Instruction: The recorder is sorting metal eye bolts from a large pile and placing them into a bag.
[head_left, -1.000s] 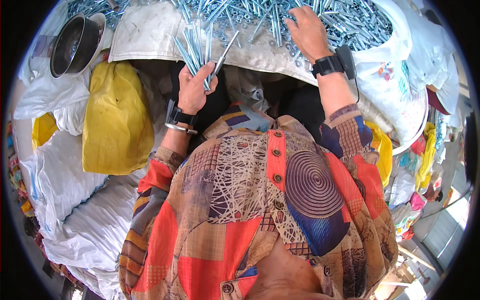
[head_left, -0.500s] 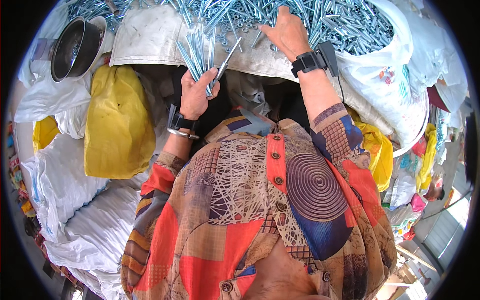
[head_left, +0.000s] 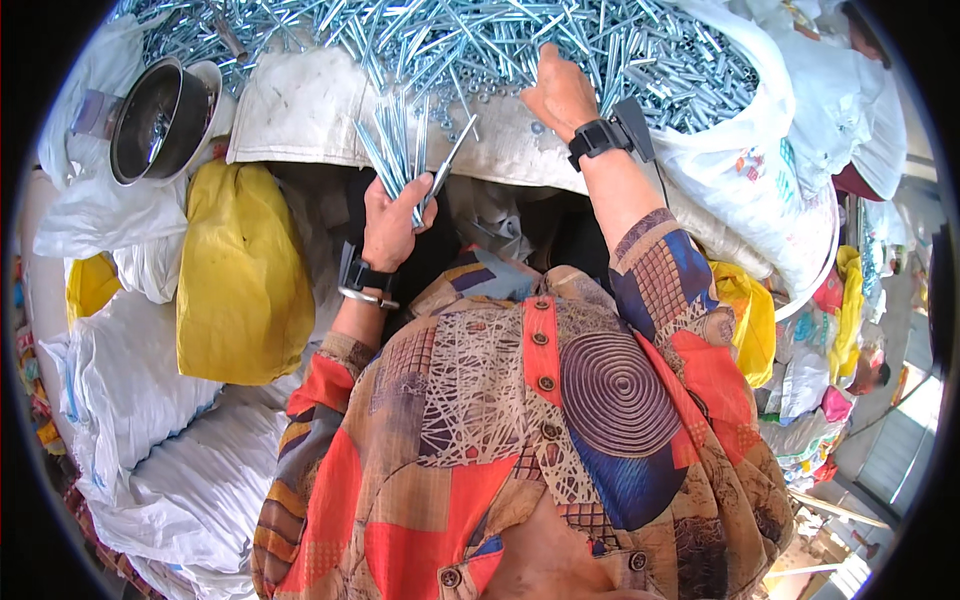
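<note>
My left hand (head_left: 388, 228) is closed round a fanned bundle of long, thin metal rods (head_left: 402, 150), pointing up and away from me. One rod (head_left: 455, 150) leans to the right of the others and looks thicker at its lower part. Farther right, my right hand (head_left: 562, 95) is at the near edge of a heap of loose rods (head_left: 440, 35). Its fingers are curled; whatever they pinch, if anything, is hidden. Small nuts or washers (head_left: 490, 88) lie scattered just left of it. Short metal sleeves (head_left: 690, 80) are piled to its right.
A white cloth (head_left: 300, 110) hangs over the near edge of the work surface. A dark pot (head_left: 160, 122) stands at the far left, above a yellow bag (head_left: 243, 280). White sacks (head_left: 205, 480) fill the lower left. A white plastic bag (head_left: 745, 165) edges the sleeves at the right.
My right hand has shifted slightly left, and its fingers have curled in. My left hand still holds the rods. The whole view has shifted, with the surface now lower in the picture.
</note>
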